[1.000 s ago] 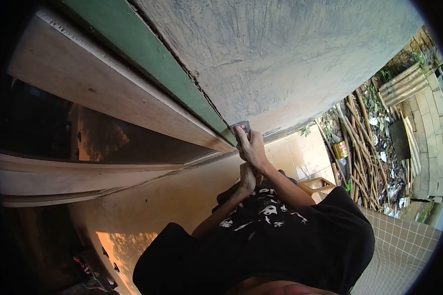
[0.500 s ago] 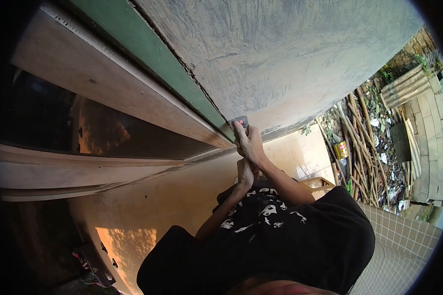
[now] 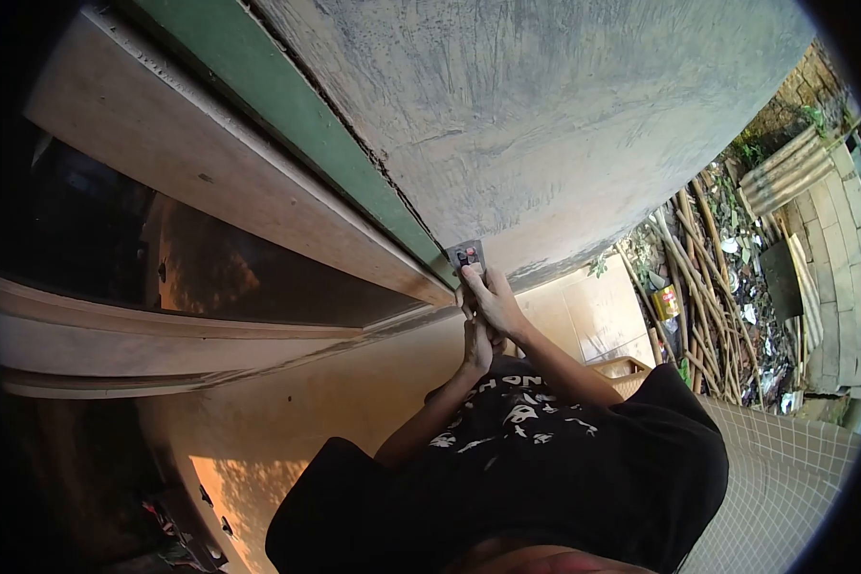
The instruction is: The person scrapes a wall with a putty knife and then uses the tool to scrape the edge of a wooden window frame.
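Observation:
My right hand (image 3: 491, 298) is closed on a small, flat grey scraper (image 3: 466, 254) with dark and reddish marks on its face. Its far edge meets the rough grey-white wall (image 3: 545, 134), right beside the green frame strip (image 3: 287, 115). Just below and to the left, my left hand (image 3: 478, 346) is held against the underside of my right hand and wrist. Its fingers look curled, but whatever they grip is hidden.
A brown wooden window frame (image 3: 210, 182) with dark glass runs along the left. Orange-tan tiled floor (image 3: 354, 402) lies below. Right of the wall are bamboo poles (image 3: 703, 277), litter and a yellow can (image 3: 666, 302). A tan plastic chair (image 3: 622, 371) stands beside my right arm.
Both hands and the scraper have moved slightly down along the wall's edge, toward my body. More of the scraper's face shows above my right thumb. The view has shifted a little.

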Tool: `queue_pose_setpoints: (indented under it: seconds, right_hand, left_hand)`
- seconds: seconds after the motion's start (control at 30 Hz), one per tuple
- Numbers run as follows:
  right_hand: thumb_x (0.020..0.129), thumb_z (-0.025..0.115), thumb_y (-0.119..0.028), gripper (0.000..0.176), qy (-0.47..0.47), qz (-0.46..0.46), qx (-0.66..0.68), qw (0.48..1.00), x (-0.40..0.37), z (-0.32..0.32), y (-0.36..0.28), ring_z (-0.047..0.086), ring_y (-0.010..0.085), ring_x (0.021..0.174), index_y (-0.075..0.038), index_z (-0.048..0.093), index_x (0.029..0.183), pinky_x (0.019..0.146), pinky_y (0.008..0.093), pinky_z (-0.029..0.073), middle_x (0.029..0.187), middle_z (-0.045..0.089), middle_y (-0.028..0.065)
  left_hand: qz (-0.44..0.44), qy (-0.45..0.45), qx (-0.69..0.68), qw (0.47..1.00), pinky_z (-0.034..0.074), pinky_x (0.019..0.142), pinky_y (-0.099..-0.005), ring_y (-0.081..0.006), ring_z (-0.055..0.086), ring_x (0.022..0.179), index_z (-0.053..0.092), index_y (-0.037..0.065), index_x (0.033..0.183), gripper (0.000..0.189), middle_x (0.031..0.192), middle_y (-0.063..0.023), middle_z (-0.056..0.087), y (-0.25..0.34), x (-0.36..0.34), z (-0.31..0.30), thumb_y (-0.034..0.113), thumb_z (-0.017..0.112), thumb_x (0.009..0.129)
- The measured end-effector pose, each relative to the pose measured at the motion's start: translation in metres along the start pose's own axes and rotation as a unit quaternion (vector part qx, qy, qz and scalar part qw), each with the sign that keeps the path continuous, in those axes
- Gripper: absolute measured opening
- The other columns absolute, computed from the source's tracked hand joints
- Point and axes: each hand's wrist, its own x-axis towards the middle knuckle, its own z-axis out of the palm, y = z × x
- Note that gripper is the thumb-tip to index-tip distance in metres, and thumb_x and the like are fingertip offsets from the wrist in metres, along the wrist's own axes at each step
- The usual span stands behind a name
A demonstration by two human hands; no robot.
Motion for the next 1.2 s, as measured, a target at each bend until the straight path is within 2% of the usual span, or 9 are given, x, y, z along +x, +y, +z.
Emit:
queue_pose_setpoints:
  seconds: [0.2,0.33,0.43,0.53,0.73,0.8,1.0,1.07,1.2]
  right_hand:
    - [0.098,0.044,-0.036,0.04,0.005,0.033,-0.022,0.999,0.001,-0.008,0.01,0.047,0.0091,0.042,-0.005,0.046,0.073,0.038,0.0236,0.036,0.053,0.05,0.0021]
    - [0.098,0.043,-0.036,0.042,0.016,0.027,-0.013,0.999,-0.001,-0.003,0.009,0.047,0.0096,0.042,-0.005,0.046,0.07,0.039,0.0241,0.036,0.053,0.05,0.002]
    - [0.098,0.043,-0.036,0.042,0.033,0.018,-0.008,0.999,-0.002,-0.003,0.008,0.046,0.009,0.044,-0.005,0.046,0.069,0.04,0.0239,0.036,0.052,0.049,0.0016]
    - [0.098,0.044,-0.035,0.04,0.032,0.031,-0.026,0.999,0.0,-0.007,0.015,0.044,0.0076,0.045,-0.006,0.045,0.07,0.041,0.0231,0.035,0.053,0.047,0.0006]
    - [0.094,0.053,-0.033,0.042,0.098,0.064,-0.017,0.993,0.002,0.002,0.013,0.042,0.0074,0.044,-0.003,0.047,0.065,0.039,0.0252,0.033,0.052,0.045,-0.0002]
    - [0.093,0.054,-0.033,0.043,0.124,0.06,-0.032,0.99,0.002,0.004,0.006,0.041,0.0072,0.044,-0.003,0.047,0.064,0.039,0.0253,0.033,0.051,0.044,-0.0008]
    - [0.093,0.053,-0.034,0.044,0.118,0.068,-0.035,0.99,-0.001,0.005,0.0,0.04,0.0067,0.043,-0.002,0.045,0.063,0.038,0.0257,0.032,0.051,0.043,-0.0013]
    - [0.096,0.05,-0.034,0.039,0.1,0.082,0.011,0.992,0.0,0.007,0.005,0.03,0.0036,0.041,-0.009,0.041,0.067,0.037,0.0222,0.024,0.052,0.035,-0.0059]
    - [0.094,0.053,-0.033,0.042,0.095,0.076,0.044,0.992,-0.006,0.007,-0.009,0.039,0.0066,0.042,-0.003,0.046,0.065,0.037,0.0252,0.029,0.051,0.043,-0.0009]
  left_hand:
    - [0.033,0.014,0.031,0.999,0.024,0.032,-0.0238,-0.0087,0.034,0.035,0.038,0.011,0.069,0.046,0.049,0.0032,0.034,-0.018,0.006,-0.008,0.047,0.034,0.098]
    - [0.005,0.032,0.044,0.998,0.025,0.032,-0.0234,-0.0079,0.034,0.035,0.04,0.01,0.07,0.046,0.048,0.0034,0.035,-0.016,0.007,-0.005,0.045,0.031,0.098]
    - [0.055,0.051,0.051,0.996,0.025,0.032,-0.0228,-0.0068,0.035,0.035,0.043,0.009,0.073,0.045,0.048,0.0042,0.036,-0.021,0.007,-0.005,0.044,0.029,0.098]
    - [0.023,0.022,0.043,0.999,0.026,0.032,-0.0221,-0.006,0.035,0.035,0.045,0.008,0.076,0.045,0.049,0.0047,0.036,-0.025,0.01,-0.012,0.045,0.03,0.098]
    - [-0.023,0.071,0.089,0.993,0.026,0.032,-0.0222,-0.0058,0.035,0.035,0.047,0.009,0.072,0.05,0.048,0.0045,0.038,-0.017,0.009,-0.005,0.05,0.033,0.096]
    - [0.028,0.007,0.151,0.988,0.025,0.032,-0.0226,-0.0053,0.037,0.036,0.048,0.009,0.069,0.05,0.048,0.0046,0.039,-0.015,0.007,-0.003,0.051,0.036,0.095]
    - [0.059,0.01,0.143,0.988,0.026,0.032,-0.0228,-0.0055,0.038,0.036,0.049,0.009,0.069,0.05,0.048,0.0045,0.039,-0.01,-0.002,0.002,0.051,0.037,0.095]
    - [0.075,0.014,0.144,0.987,0.026,0.032,-0.0229,-0.0056,0.038,0.036,0.049,0.009,0.069,0.05,0.048,0.0044,0.04,-0.004,-0.007,0.001,0.051,0.038,0.095]
    - [0.121,0.019,0.139,0.983,0.026,0.032,-0.023,-0.0057,0.038,0.036,0.049,0.009,0.069,0.05,0.048,0.0043,0.04,0.014,-0.007,0.01,0.051,0.039,0.095]
